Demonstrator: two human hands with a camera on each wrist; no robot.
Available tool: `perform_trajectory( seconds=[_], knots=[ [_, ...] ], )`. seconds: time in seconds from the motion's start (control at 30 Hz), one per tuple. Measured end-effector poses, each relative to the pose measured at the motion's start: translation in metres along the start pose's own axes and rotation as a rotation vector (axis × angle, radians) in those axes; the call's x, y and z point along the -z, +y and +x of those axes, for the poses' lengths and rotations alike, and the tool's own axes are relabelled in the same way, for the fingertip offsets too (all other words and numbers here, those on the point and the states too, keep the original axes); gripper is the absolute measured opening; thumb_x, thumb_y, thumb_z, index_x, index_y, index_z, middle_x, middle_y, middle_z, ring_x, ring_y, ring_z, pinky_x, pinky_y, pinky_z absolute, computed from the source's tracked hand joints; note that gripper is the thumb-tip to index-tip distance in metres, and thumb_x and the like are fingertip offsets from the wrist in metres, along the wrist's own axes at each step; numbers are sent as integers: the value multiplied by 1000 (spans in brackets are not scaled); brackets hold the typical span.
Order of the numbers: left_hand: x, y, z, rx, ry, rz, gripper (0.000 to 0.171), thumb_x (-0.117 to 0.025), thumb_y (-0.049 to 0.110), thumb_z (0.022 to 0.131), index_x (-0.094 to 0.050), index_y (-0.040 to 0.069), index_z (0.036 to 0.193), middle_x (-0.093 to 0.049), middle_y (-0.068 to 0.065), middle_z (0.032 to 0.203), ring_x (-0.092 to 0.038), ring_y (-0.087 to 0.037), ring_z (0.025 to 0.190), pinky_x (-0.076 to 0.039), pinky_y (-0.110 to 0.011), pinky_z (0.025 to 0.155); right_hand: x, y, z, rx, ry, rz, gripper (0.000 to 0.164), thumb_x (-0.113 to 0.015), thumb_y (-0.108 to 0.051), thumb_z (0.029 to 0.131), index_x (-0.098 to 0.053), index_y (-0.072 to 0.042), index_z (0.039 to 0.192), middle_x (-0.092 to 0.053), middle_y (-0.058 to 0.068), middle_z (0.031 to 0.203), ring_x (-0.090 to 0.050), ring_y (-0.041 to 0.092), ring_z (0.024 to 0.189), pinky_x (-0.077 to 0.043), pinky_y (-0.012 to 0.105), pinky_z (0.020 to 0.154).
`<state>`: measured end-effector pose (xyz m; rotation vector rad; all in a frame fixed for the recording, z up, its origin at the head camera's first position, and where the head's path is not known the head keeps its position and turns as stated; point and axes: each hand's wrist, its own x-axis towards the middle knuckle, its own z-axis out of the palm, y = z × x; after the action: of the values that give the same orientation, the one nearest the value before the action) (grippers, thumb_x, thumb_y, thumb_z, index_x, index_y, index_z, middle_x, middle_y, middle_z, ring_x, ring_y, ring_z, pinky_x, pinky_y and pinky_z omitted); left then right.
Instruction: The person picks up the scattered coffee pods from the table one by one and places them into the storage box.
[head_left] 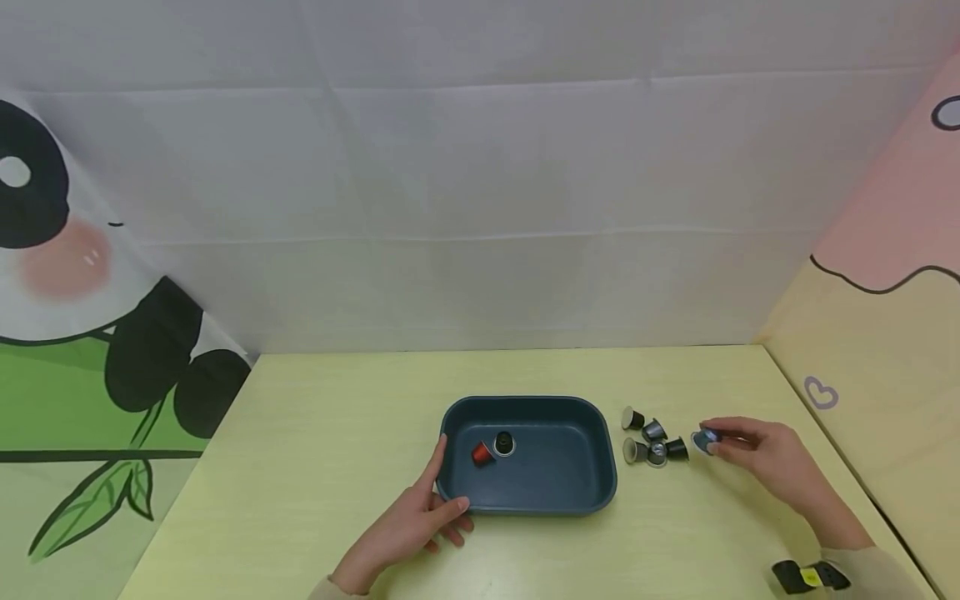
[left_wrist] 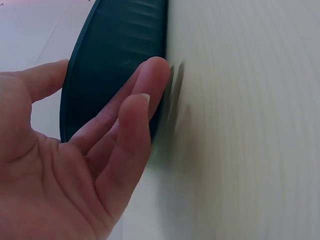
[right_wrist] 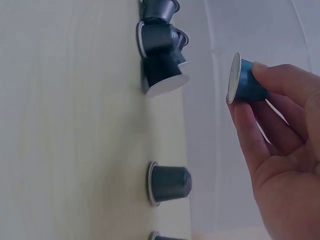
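My right hand [head_left: 768,462] pinches a blue coffee capsule [right_wrist: 250,82] between thumb and fingertips, raised off the table to the right of the other capsules. Its pale foil lid faces away from the palm in the right wrist view. At the tray's front left corner, my left hand [head_left: 416,517] touches the dark blue tray [head_left: 555,498], one finger along the left side and the thumb by the front wall. Its fingers lie extended along the outer wall in the left wrist view. Inside the tray are a red capsule [head_left: 482,454] and a black capsule [head_left: 505,443].
Several dark and grey capsules, among them a black capsule [head_left: 677,449] and a grey capsule [head_left: 634,451], lie bunched on the pale yellow table [head_left: 322,442] right of the tray. A white cloth [head_left: 480,208] hangs behind, and a printed panel [head_left: 892,400] borders the right side.
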<state>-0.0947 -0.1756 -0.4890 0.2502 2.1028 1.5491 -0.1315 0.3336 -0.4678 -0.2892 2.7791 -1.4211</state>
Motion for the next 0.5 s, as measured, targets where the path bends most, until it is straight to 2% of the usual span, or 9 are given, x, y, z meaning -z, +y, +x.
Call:
perform_trajectory(
  seconds=[0.37, 0.5],
  knots=[
    [0, 0, 0, -8, 0, 2, 92, -59, 30, 102, 15, 33, 158, -74, -10, 90, -72, -31, 75, -49, -39, 52, -6, -22, 17, 66, -4, -7, 32, -74, -8, 91, -70, 0, 121, -71, 18, 108, -69, 3, 86, -55, 31, 61],
    [1, -2, 1, -10, -2, 5, 92, -58, 29, 103, 15, 32, 158, -74, -10, 90, -72, -31, 75, -49, -38, 52, -13, -29, 24, 102, -1, -11, 30, -75, -8, 90, -71, -1, 119, -71, 18, 109, -69, 3, 88, -56, 27, 65]
  ],
)
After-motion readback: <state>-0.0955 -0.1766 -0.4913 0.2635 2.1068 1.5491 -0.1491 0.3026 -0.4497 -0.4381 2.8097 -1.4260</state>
